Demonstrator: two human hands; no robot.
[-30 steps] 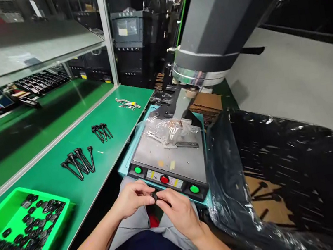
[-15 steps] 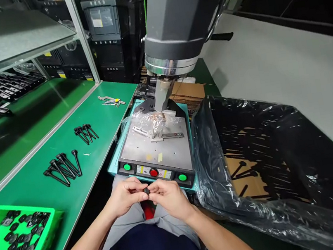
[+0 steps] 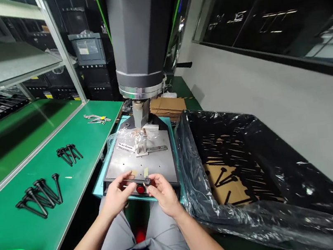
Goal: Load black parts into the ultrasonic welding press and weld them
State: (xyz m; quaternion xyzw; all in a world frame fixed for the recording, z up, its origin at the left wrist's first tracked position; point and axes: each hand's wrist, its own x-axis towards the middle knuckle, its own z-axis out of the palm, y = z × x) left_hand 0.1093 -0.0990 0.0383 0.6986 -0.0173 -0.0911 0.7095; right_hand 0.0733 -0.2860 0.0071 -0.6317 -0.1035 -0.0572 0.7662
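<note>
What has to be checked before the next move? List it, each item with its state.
1. Small black part pinched in the right hand fingers: ok.
2. Left hand gripping anything: cannot tell.
3. Both hands away from the press horn: ok.
4. Metal plate bare under the horn: not ok, a clear bag and metal pieces lie there.
5. Red button in sight between the hands: ok.

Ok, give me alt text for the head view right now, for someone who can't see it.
Two hands meet at the front edge of a press machine's grey plate: the right hand pinches a small black part, the left hand beside it, near a red button. Black screws lie on the green bench to the left; a black-lined box sits to the right.
</note>
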